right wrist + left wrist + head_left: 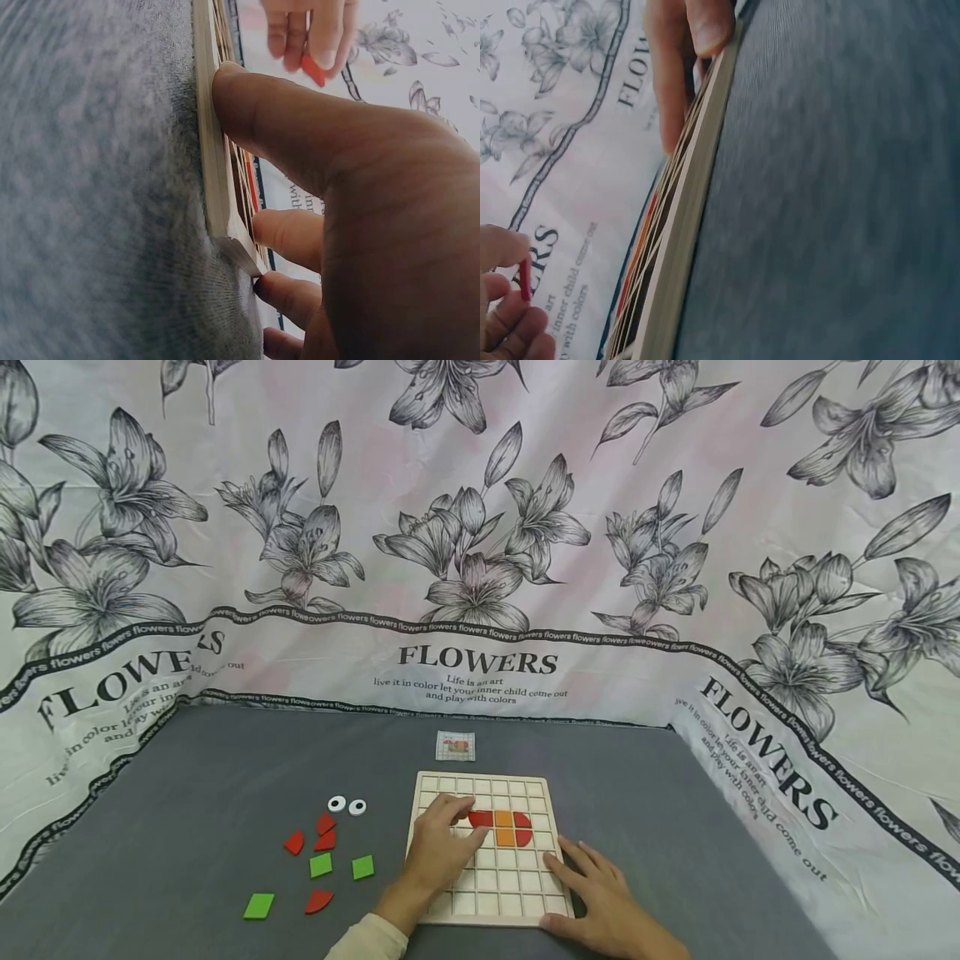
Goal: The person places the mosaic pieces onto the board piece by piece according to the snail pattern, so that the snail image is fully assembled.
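My left hand (442, 847) is over the wooden grid board (517, 903). Between its thumb and fingers it pinches a small red tile (526, 277), raised above the board in both wrist views. Orange square tiles (503, 819) and rounded red tiles (522, 837) lie in the grid. Red also shows left of the orange; I cannot tell how much of it is the held tile. At the board's near right corner my right hand (607, 902) rests with fingers extended. Its thumb (262, 105) touches the front rim, and its other fingers lie along the right side.
Left of the board are several loose red tiles (318, 902), green tiles (258, 906) and two round eye pieces (357, 807). A small picture card (455, 746) lies behind the board on the grey cloth (187, 827). A flower-printed curtain (480, 568) encloses the back and sides.
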Demonstrator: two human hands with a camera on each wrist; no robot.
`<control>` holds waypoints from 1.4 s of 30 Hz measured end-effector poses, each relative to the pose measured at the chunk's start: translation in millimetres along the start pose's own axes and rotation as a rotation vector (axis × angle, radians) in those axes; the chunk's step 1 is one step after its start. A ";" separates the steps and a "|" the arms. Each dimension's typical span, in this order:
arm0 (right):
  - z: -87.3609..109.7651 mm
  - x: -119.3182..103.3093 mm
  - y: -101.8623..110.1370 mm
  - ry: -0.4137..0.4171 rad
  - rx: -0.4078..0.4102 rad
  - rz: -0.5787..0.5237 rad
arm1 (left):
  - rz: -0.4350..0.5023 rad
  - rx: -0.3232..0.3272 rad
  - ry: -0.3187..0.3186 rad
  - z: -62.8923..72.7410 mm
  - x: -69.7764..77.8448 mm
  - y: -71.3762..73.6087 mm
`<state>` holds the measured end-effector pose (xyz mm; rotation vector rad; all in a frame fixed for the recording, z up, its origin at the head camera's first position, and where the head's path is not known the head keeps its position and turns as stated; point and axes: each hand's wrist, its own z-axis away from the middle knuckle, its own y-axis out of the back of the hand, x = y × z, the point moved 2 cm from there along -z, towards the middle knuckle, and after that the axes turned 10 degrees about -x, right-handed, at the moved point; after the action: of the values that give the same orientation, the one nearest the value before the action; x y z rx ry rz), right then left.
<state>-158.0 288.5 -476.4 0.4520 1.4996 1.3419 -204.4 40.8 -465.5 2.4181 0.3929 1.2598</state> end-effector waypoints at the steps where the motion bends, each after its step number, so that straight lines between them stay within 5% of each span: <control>1: -0.1 -0.1 -0.3 -0.001 -0.003 0.000 | 0.001 -0.004 -0.004 0.7 -1.0 -2.4; 7: 0.5 0.0 -0.1 0.006 0.018 0.004 | -0.018 -0.026 0.011 1.6 -7.8 -14.8; 17: 2.4 0.4 0.5 0.017 0.025 0.008 | -0.077 -0.103 0.122 0.6 -11.7 -28.5; 24: 4.0 1.5 0.2 0.037 0.075 0.052 | -0.180 -0.162 0.147 -1.1 -10.5 -33.3; 42: 0.1 -1.1 0.8 -0.001 0.001 -0.004 | -0.223 -0.154 0.191 1.8 -10.5 -31.9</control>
<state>-157.8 287.9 -475.2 0.4500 1.4999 1.3375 -210.9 64.4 -488.6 2.0700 0.5798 1.3700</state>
